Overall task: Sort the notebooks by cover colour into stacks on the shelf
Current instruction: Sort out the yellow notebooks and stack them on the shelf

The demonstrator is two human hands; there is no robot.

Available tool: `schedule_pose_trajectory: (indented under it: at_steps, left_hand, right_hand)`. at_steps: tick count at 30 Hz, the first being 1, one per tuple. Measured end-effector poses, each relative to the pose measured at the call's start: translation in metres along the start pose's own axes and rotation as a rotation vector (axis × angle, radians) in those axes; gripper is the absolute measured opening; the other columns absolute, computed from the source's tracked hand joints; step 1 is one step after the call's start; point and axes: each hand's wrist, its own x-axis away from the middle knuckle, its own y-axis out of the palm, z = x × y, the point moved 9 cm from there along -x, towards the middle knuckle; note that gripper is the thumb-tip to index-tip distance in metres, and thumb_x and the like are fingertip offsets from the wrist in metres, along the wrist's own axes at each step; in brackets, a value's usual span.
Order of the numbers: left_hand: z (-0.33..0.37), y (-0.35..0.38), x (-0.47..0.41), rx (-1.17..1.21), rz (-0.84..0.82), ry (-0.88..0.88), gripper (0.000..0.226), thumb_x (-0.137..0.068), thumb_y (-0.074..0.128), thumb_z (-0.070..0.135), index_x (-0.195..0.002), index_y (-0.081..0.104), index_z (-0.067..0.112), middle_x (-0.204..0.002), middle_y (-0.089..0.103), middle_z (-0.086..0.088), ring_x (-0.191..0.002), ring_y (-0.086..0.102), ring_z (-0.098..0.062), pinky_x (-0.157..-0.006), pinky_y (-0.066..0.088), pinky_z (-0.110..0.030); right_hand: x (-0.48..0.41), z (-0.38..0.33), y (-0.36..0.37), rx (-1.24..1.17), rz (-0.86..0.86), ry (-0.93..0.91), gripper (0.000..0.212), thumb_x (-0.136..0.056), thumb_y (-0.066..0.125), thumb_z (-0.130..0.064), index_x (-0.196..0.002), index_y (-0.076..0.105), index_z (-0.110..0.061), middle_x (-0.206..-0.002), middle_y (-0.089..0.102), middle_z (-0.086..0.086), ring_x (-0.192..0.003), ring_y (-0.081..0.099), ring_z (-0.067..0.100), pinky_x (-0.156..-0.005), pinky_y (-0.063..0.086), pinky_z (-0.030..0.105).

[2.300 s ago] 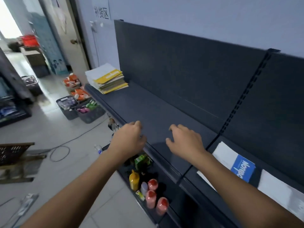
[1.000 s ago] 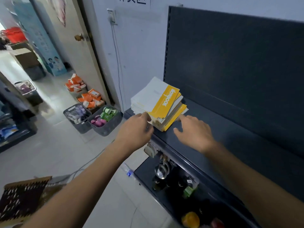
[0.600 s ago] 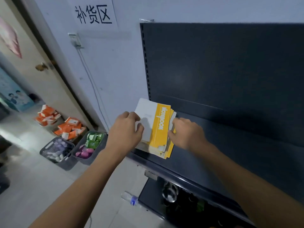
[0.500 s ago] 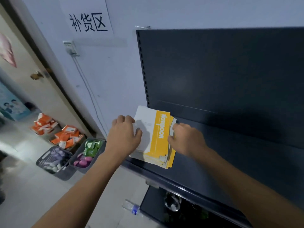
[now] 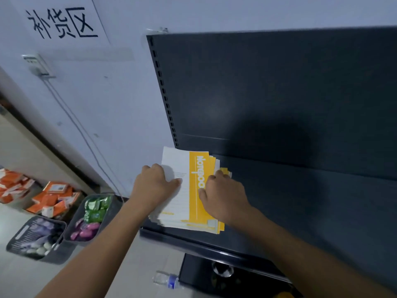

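A stack of notebooks (image 5: 182,203) lies at the left end of the dark shelf (image 5: 300,211). The top cover is white with a wide yellow band and printed lettering; yellow and white edges of lower notebooks stick out on the right. My left hand (image 5: 155,183) grips the stack's left edge, thumb on the white part of the top cover. On the opposite side my right hand (image 5: 223,194) holds the right edge, thumb pressed on the yellow band and fingers curled over the side.
The shelf's dark back panel (image 5: 279,93) rises behind the stack. On the floor at left stand two grey baskets (image 5: 90,220) of small packets and a pile of orange boxes (image 5: 51,198). A water bottle (image 5: 165,280) lies below the shelf edge.
I turned left along the shelf from its middle to the stack at the end. Both hands reached the stack and closed on its two sides; over the last half second they barely shifted.
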Motion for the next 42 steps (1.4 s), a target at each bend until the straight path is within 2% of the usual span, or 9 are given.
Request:
schedule_pose_trajectory:
  at_steps: [7, 14, 20, 26, 29, 32, 35, 39, 42]
  left_hand:
    - [-0.007, -0.014, -0.011, 0.002, -0.031, 0.011, 0.059, -0.084, 0.071, 0.049, -0.12, 0.054, 0.005, -0.117, 0.065, -0.013, -0.107, 0.062, -0.032, -0.076, 0.043, -0.03]
    - [-0.015, -0.011, -0.022, 0.02, -0.085, 0.043, 0.048, -0.08, 0.072, 0.05, -0.104, 0.058, 0.01, -0.099, 0.067, -0.007, -0.089, 0.062, -0.027, -0.066, 0.043, -0.03]
    - [-0.015, -0.013, -0.023, 0.024, -0.087, 0.052, 0.049, -0.078, 0.071, 0.05, -0.105, 0.058, 0.012, -0.1, 0.066, -0.006, -0.092, 0.064, -0.028, -0.071, 0.05, -0.032]
    - [-0.013, -0.023, -0.019, 0.029, -0.048, 0.058, 0.045, -0.081, 0.073, 0.044, -0.104, 0.054, 0.011, -0.095, 0.063, -0.005, -0.087, 0.061, -0.026, -0.065, 0.043, -0.03]
    - [-0.014, -0.026, -0.019, 0.072, -0.071, 0.058, 0.042, -0.081, 0.074, 0.043, -0.099, 0.057, 0.01, -0.087, 0.062, -0.003, -0.083, 0.061, -0.025, -0.062, 0.042, -0.029]
    - [-0.016, -0.028, -0.02, 0.122, -0.085, 0.076, 0.044, -0.083, 0.07, 0.044, -0.102, 0.058, 0.007, -0.099, 0.065, -0.007, -0.093, 0.061, -0.028, -0.071, 0.045, -0.031]
    - [-0.014, -0.031, -0.016, 0.181, -0.08, 0.1, 0.049, -0.089, 0.066, 0.04, -0.116, 0.05, 0.002, -0.11, 0.054, -0.009, -0.107, 0.055, -0.03, -0.08, 0.039, -0.031]
    - [-0.007, -0.035, -0.011, 0.218, -0.063, 0.152, 0.033, -0.096, 0.059, 0.031, -0.105, 0.04, 0.006, -0.099, 0.048, -0.005, -0.09, 0.05, -0.024, -0.069, 0.036, -0.031]
    - [-0.006, -0.04, -0.013, 0.211, -0.033, 0.18, 0.032, -0.095, 0.061, 0.032, -0.106, 0.042, 0.008, -0.099, 0.05, -0.004, -0.089, 0.05, -0.023, -0.07, 0.037, -0.032]
  right_hand:
    - [-0.001, -0.021, 0.003, -0.011, 0.016, 0.07, 0.04, -0.104, 0.035, -0.037, -0.118, 0.057, -0.007, -0.121, 0.054, 0.01, -0.104, 0.058, 0.026, -0.068, 0.04, 0.034]
    - [-0.004, -0.007, 0.003, 0.003, 0.037, 0.252, 0.045, -0.103, 0.036, -0.044, -0.117, 0.061, -0.009, -0.122, 0.056, 0.008, -0.106, 0.058, 0.026, -0.071, 0.043, 0.036]
    - [-0.005, 0.004, 0.005, -0.337, 0.046, 0.429, 0.036, -0.1, 0.048, -0.042, -0.116, 0.054, -0.01, -0.119, 0.054, 0.006, -0.1, 0.06, 0.026, -0.071, 0.041, 0.033]
    - [-0.004, -0.011, -0.004, -0.404, 0.123, 0.375, 0.03, -0.098, 0.054, -0.033, -0.12, 0.051, -0.012, -0.121, 0.052, 0.002, -0.101, 0.059, 0.022, -0.076, 0.049, 0.034]
    - [-0.009, -0.01, 0.006, -0.475, 0.059, 0.418, 0.034, -0.096, 0.056, -0.037, -0.121, 0.053, -0.013, -0.124, 0.05, 0.001, -0.107, 0.057, 0.022, -0.081, 0.051, 0.037]
    - [-0.012, -0.005, 0.02, -0.596, -0.022, 0.457, 0.03, -0.093, 0.059, -0.037, -0.113, 0.059, -0.015, -0.122, 0.049, 0.002, -0.105, 0.058, 0.023, -0.085, 0.054, 0.041]
    - [-0.014, -0.004, 0.026, -0.648, -0.036, 0.455, 0.025, -0.091, 0.06, -0.035, -0.107, 0.061, -0.016, -0.118, 0.05, 0.003, -0.103, 0.058, 0.023, -0.088, 0.054, 0.044]
    - [-0.015, -0.005, 0.026, -0.633, -0.042, 0.447, 0.031, -0.092, 0.059, -0.038, -0.115, 0.06, -0.018, -0.119, 0.048, 0.001, -0.107, 0.056, 0.021, -0.091, 0.053, 0.043]
    - [-0.016, -0.003, 0.027, -0.645, -0.048, 0.454, 0.035, -0.092, 0.057, -0.041, -0.116, 0.06, -0.017, -0.118, 0.052, 0.002, -0.105, 0.057, 0.022, -0.089, 0.054, 0.045]
